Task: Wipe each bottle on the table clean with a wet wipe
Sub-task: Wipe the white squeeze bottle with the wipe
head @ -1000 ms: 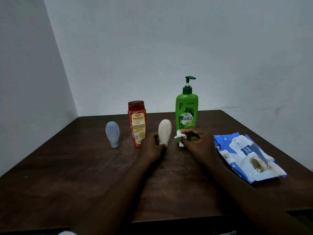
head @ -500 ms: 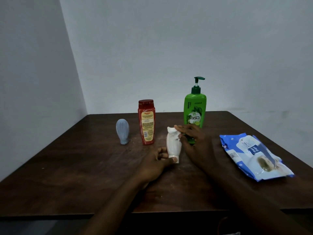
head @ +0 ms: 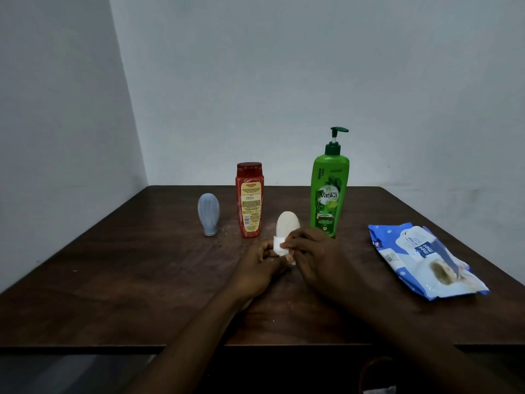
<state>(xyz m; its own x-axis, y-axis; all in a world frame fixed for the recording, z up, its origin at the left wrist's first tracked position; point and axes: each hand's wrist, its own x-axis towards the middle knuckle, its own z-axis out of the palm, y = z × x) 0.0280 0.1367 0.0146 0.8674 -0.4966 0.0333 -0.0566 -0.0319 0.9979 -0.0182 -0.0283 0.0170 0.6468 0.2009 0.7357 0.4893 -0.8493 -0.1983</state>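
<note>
Now, my left hand [head: 257, 268]: gripping the base of the cream bottle [head: 287, 224], centre frame.
My right hand [head: 318, 258]: pinching the wet wipe [head: 278, 245] against that bottle's lower part.
Cream bottle: upright, cap down.
Centre left: grey-blue bottle [head: 208, 213], then red shampoo bottle [head: 250, 199].
Behind my right hand: green Vatika pump bottle [head: 329, 191].
Right edge: blue wipes pack [head: 423, 258], flat on the wooden table [head: 127, 265].

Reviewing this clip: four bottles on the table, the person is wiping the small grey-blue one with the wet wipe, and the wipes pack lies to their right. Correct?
Not quite. The head view shows the wet wipe pressed on the small cream bottle, with the left hand at its base and the right hand working the wipe. The grey-blue bottle stands untouched at the left. Four bottles and the wipes pack on the right are correct.
</note>
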